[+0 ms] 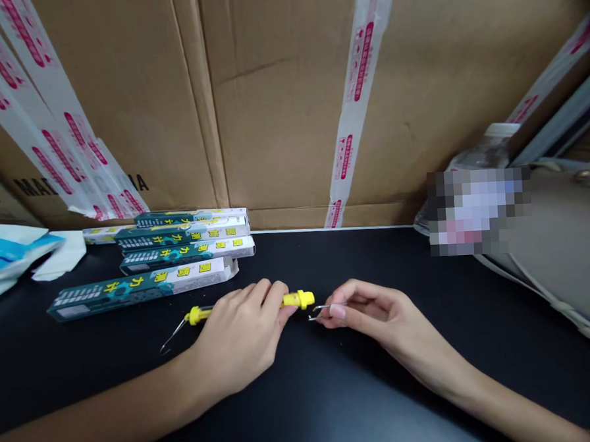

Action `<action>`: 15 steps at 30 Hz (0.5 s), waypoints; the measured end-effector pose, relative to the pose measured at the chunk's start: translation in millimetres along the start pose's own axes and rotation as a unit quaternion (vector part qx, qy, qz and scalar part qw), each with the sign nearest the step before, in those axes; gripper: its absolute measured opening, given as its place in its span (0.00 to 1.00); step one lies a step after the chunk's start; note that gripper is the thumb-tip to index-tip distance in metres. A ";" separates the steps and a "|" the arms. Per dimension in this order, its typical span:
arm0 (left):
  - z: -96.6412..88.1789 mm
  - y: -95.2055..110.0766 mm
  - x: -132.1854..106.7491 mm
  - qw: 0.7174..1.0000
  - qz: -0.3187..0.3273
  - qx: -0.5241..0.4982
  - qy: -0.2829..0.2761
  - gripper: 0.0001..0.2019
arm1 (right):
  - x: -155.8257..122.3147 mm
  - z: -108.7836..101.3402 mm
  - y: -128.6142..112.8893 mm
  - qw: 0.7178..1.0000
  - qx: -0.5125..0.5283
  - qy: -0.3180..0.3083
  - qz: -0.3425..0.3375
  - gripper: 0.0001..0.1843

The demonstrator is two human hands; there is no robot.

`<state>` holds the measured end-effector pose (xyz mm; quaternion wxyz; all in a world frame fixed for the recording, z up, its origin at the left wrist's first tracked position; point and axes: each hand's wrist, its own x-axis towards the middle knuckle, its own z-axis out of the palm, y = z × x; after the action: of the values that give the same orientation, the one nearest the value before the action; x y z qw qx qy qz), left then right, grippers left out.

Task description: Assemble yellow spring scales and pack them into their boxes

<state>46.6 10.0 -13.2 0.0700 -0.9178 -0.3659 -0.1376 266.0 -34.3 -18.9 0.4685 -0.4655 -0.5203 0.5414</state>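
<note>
Your L hand [239, 336] wrapped closed round yellow plastic-handled wire-hook tool [298, 300], mid black table [363, 389]. R hand [363, 310] in narrow pinch on thin bent steel wire [319, 310], just beside tool's end. Teal-white cartons [185, 253] nr far edge, L.

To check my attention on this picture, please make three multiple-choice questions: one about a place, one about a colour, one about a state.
1. Where do the long printed boxes lie?
A) On the black tabletop, beyond the left hand
B) Under the right hand
C) On the beige bag

2. What colour is the tool's handle?
A) Red
B) Yellow
C) Blue

3. What is the right hand doing?
A) Lying empty
B) Pinching a thin metal wire
C) Gripping a box

1: A, they lie past that hand.
2: B, its end shows yellow.
3: B, the wire shows at the fingertips.
</note>
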 end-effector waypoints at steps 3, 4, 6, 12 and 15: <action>-0.3 -0.1 0.4 1.000 0.007 -0.004 0.002 0.11 | -1.0 2.0 -0.9 1.000 0.018 -0.012 0.008 0.14; 0.0 -0.1 0.6 1.000 0.009 -0.003 0.008 0.10 | -1.3 2.6 -1.1 1.000 0.018 -0.018 0.008 0.14; 1.1 0.1 0.8 1.000 0.012 0.005 0.025 0.09 | -1.9 3.5 -1.1 1.000 0.010 -0.026 0.004 0.14; 2.2 0.7 1.7 0.999 0.020 0.023 0.036 0.06 | -3.0 4.4 -1.7 1.000 0.012 -0.016 -0.001 0.16; 1.3 0.7 1.4 0.999 0.018 0.015 0.036 0.07 | -3.4 4.3 -2.5 1.000 0.006 -0.002 -0.009 0.15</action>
<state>48.4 10.7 -14.0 0.0993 -0.9174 -0.3489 -0.1638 262.2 -38.2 -16.2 0.4748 -0.4570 -0.5225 0.5411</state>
